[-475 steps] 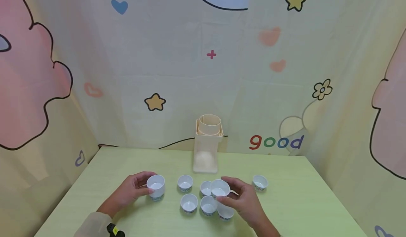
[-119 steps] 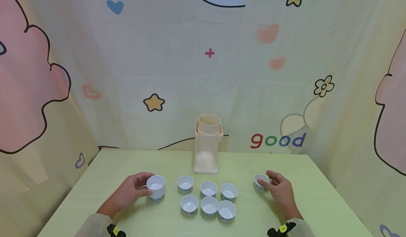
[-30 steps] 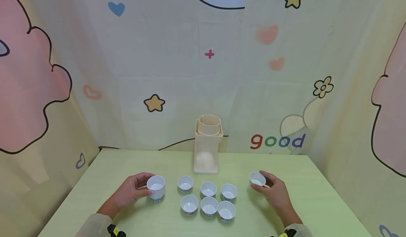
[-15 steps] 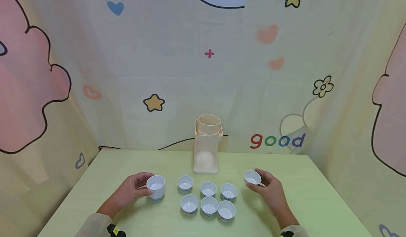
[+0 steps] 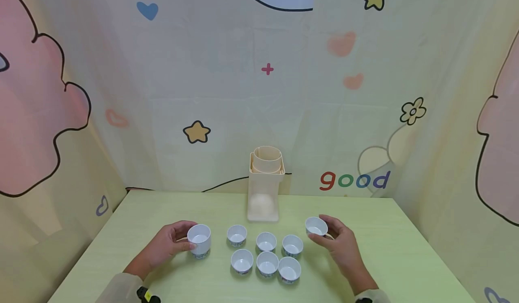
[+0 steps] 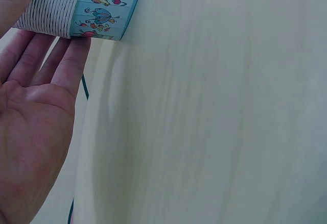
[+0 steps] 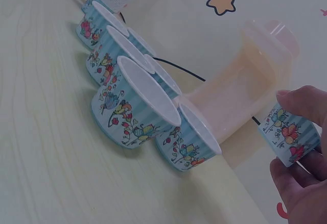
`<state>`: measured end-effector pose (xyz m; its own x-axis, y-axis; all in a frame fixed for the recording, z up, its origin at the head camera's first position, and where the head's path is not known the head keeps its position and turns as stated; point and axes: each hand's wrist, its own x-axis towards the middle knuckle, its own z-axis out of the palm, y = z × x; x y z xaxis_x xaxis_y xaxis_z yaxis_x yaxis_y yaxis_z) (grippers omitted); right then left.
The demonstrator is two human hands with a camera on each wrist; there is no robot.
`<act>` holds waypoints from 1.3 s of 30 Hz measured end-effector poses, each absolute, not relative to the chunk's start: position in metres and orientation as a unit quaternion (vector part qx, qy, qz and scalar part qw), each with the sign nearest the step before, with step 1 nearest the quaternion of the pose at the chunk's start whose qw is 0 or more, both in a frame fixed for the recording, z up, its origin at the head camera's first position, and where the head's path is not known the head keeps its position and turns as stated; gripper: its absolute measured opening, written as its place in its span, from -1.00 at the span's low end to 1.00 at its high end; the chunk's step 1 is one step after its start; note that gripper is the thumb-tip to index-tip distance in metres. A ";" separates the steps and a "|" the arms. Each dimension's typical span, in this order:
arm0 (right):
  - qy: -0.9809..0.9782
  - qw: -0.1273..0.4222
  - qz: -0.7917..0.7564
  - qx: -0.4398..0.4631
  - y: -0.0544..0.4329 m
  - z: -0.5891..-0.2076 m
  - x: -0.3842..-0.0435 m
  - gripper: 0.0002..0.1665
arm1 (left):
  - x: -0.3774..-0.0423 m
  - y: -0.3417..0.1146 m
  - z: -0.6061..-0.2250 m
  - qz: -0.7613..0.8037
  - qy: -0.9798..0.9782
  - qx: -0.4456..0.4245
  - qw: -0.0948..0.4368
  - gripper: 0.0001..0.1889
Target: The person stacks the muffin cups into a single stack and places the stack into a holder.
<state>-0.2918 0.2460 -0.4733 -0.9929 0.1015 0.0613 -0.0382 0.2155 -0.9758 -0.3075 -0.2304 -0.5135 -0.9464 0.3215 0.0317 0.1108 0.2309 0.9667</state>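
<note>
My left hand (image 5: 172,241) grips a nested stack of paper baking cups (image 5: 199,241) at the left of the table. In the left wrist view, the stack (image 6: 84,9) has many ribbed white rims and a light blue patterned base. My right hand (image 5: 340,244) pinches a single paper baking cup (image 5: 316,227) between thumb and fingers, raised off the table. In the right wrist view, this held cup (image 7: 290,134) has a printed flower pattern. Between the hands, several matching cups stand upright in two rows, including the front right cup (image 5: 289,269) and back right cup (image 5: 293,246).
A cream plastic stand (image 5: 263,197) with a round holder on top is at the back middle of the pale table (image 5: 162,204). Behind it hangs a printed curtain (image 5: 227,91). The front middle and front right cups stand very close together.
Since the oldest frame, the right hand has set a cup in the back row, then picked up the lone cup at right. That cup has moved leftward. The left hand stays put.
</note>
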 end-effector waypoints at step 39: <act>-0.735 0.020 0.676 0.050 0.186 -0.467 -0.282 -0.25 | -0.309 -0.232 -0.515 0.601 0.781 0.151 0.082 -0.30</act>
<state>-0.2821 0.1864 -0.4674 -0.9941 -0.0475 0.0970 -0.1006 0.0798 -0.9917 -0.3085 -0.2316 -0.5151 -0.9409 0.3343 0.0537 0.1376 0.2327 0.9628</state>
